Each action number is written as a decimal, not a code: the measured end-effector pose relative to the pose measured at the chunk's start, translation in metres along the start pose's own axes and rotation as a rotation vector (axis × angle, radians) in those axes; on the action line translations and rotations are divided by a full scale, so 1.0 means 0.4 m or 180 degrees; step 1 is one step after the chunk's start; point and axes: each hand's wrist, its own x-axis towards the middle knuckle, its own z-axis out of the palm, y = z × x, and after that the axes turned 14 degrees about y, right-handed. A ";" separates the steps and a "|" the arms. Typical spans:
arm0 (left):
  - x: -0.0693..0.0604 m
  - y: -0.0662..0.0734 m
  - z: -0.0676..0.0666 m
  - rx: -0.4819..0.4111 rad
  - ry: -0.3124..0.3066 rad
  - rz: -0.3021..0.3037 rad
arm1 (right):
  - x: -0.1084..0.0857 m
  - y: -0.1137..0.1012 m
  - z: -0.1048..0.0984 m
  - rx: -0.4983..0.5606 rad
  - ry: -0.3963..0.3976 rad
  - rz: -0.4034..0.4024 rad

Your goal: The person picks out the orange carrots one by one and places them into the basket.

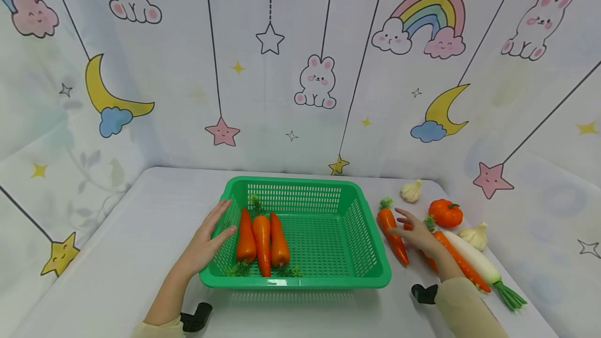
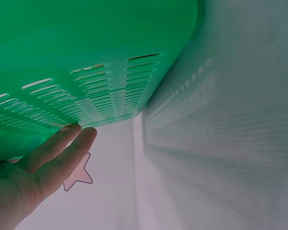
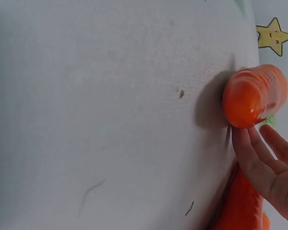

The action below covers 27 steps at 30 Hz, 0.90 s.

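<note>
A green basket (image 1: 300, 282) holds several orange carrots (image 1: 263, 239) on its left side. My left hand (image 1: 202, 246) rests on the basket's left rim, fingers extended; in the left wrist view that hand (image 2: 48, 172) touches the basket's slotted side (image 2: 101, 91). Right of the basket, my right hand (image 1: 420, 233) is beside a carrot (image 1: 392, 231), fingers spread. From the right wrist, the fingertips of this hand (image 3: 269, 167) are at the underside of that carrot (image 3: 249, 98), with a second carrot (image 3: 240, 206) below. Whether they touch it I cannot tell.
At the right lie a carrot (image 1: 462, 262), a white radish (image 1: 474, 258) with green leaves, an orange-red pumpkin-shaped vegetable (image 1: 445, 213) and two garlic bulbs, one behind (image 1: 411, 191) and one at the side (image 1: 475, 236). A patterned cloth hangs behind the white table (image 1: 141, 233).
</note>
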 end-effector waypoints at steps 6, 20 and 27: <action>-0.001 -0.001 -0.001 0.0025 0.0007 -0.0016 | 0.010 -0.006 0.006 -0.0016 -0.0049 -0.0021; 0.000 0.003 0.000 -0.0049 -0.0010 -0.0018 | 0.023 0.002 0.017 -0.0164 0.0015 0.0045; -0.001 0.004 0.000 -0.0026 -0.0010 -0.0028 | 0.026 0.008 0.018 -0.0178 0.0024 0.0097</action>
